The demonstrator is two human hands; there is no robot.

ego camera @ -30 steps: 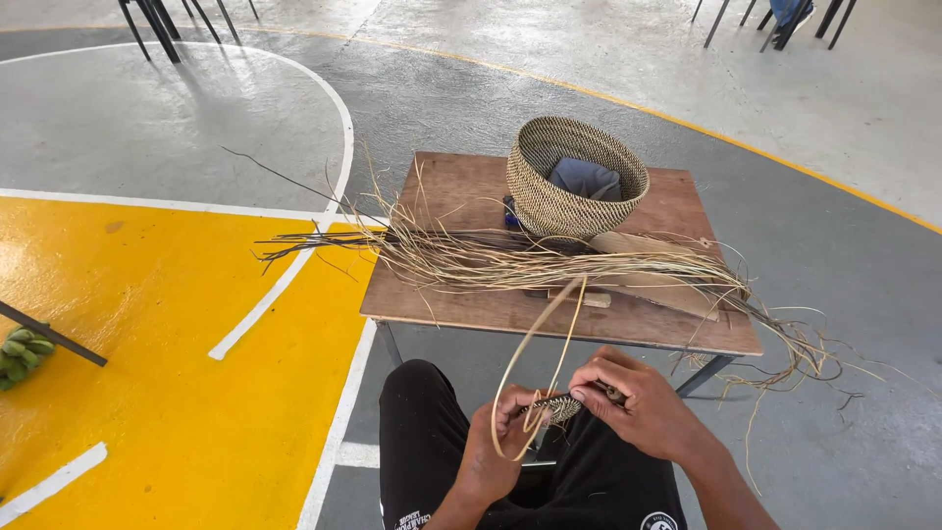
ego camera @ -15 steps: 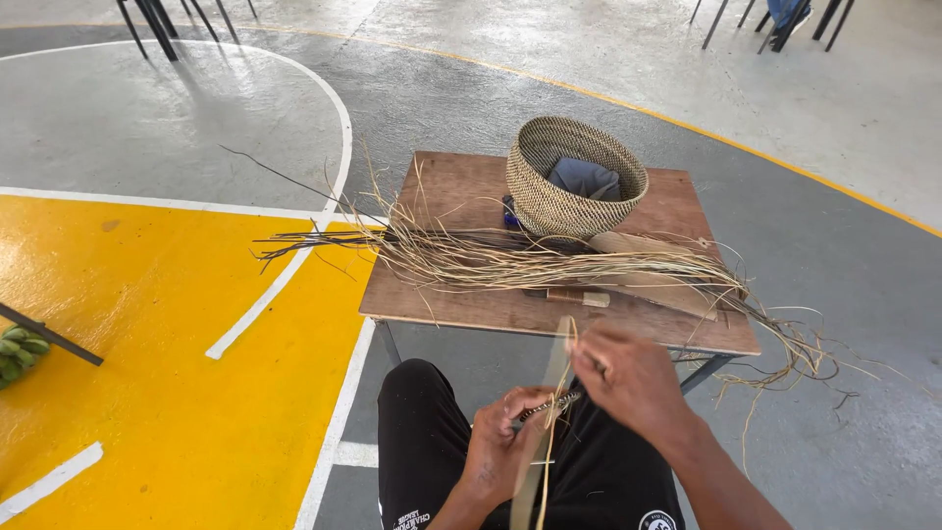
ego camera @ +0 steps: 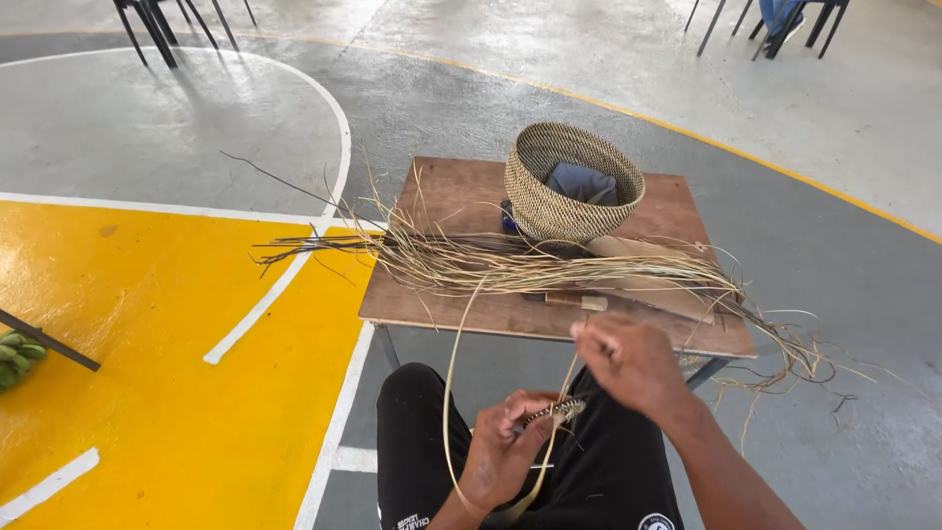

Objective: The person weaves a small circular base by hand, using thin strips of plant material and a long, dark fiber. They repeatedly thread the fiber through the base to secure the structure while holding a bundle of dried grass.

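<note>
My left hand grips a small dark-and-pale woven piece over my lap. A long pale straw strand loops from that piece up toward the table and back down past my wrist. My right hand is raised just above and right of the woven piece, fingers pinched on the end of the strand near the table's front edge. A bundle of dry straw lies across the wooden table in front of me.
A woven basket with a blue cloth inside stands on the table's far side. A knife with a wooden handle lies under the straw. Chair legs stand far left and far right. Green bananas lie at the left edge.
The wide straw loop has been drawn narrower. My right hand rose from the woven piece toward the table edge, pulling the strand; my left hand kept its hold.
</note>
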